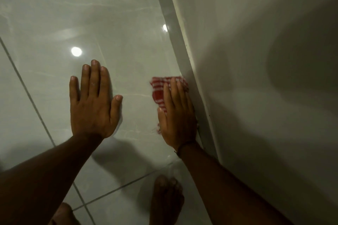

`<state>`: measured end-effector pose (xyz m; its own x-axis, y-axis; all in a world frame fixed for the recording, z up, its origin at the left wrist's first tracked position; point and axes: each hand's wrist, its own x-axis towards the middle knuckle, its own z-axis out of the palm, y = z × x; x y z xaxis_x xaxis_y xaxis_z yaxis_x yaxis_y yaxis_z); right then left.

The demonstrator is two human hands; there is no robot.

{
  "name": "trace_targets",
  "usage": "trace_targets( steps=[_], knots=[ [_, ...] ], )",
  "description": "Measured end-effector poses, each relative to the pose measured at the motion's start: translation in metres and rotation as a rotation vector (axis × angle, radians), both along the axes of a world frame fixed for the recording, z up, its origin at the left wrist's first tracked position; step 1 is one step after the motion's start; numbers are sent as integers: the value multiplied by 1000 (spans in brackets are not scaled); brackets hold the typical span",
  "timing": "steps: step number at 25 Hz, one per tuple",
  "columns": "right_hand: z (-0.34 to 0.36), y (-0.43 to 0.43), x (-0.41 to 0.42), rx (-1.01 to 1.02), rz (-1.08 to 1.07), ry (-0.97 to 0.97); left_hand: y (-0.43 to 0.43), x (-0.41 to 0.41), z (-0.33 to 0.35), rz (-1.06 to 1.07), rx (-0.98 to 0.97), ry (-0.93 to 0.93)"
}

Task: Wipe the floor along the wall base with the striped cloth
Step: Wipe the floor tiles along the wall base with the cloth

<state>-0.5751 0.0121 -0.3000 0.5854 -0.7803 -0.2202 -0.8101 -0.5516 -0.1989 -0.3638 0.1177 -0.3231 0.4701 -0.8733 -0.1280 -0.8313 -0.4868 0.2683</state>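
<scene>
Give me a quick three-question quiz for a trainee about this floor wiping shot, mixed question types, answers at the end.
1. True or false: the left hand is pressing the red-and-white striped cloth onto the floor.
2. Multiple choice: where does the striped cloth lie? A) on the tile beside the skirting at the wall base, B) in the middle of the tile floor, far from the wall, C) draped over the left forearm.
3. Fill in: the right hand lies ____ on top of the cloth, fingers extended.

Key: 1 false, the left hand rests flat on bare tile; the right hand is on the cloth. 2 A. 3 flat.
</scene>
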Motion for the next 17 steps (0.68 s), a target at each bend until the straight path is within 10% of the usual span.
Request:
trace_targets(
  steps=[10,17],
  knots=[
    [0,80,-98,10,-25,72,1,1,0,-12,-1,10],
    [1,-16,25,-13,24,-61,0,1,2,-8,20,16]
  ],
)
